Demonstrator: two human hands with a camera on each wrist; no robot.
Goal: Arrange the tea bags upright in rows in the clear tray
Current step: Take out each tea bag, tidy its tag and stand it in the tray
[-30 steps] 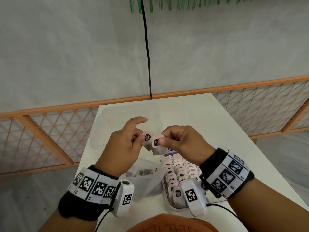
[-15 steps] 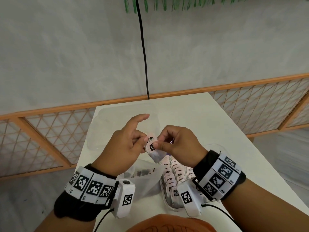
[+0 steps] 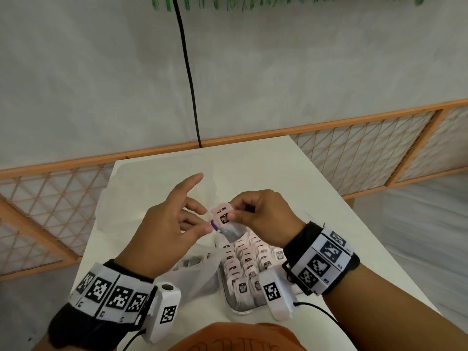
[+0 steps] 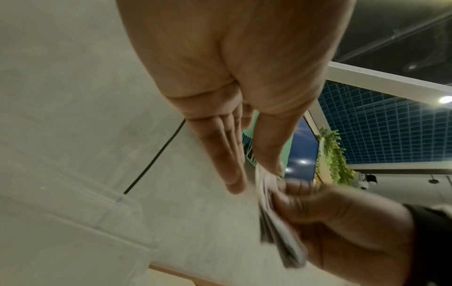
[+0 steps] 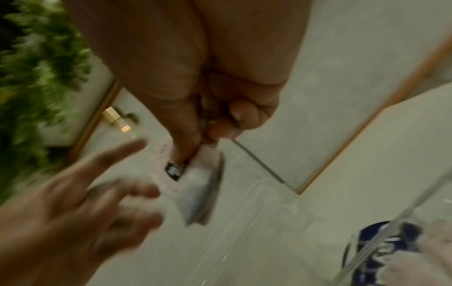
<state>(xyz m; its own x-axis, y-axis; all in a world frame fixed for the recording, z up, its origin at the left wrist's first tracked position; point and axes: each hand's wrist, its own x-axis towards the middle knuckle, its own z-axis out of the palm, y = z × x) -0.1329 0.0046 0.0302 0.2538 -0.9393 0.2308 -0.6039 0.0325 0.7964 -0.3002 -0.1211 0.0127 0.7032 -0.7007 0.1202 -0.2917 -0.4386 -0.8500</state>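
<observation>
A small stack of pale pink paper tea bags (image 3: 224, 220) was pinched by the right hand (image 3: 263, 216) at frame centre, just above the clear plastic tray (image 3: 234, 306) w/ upright rows, prob. for squaring before insertion. The left hand (image 3: 164, 224) was splayed, nothing gripped, thumb tip touching the stack.

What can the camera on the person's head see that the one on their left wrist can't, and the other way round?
Only the head view shows the clear tray with rows of upright tea bags, the plastic bag beside it, the white table and both wristbands.

Only the left wrist view shows the left hand's palm side, a blue tiled wall and ceiling lights.

Both show the left hand, fingers loose, meeting the right hand, which pinches a small stack of tea bags, plus the black cable.
</observation>
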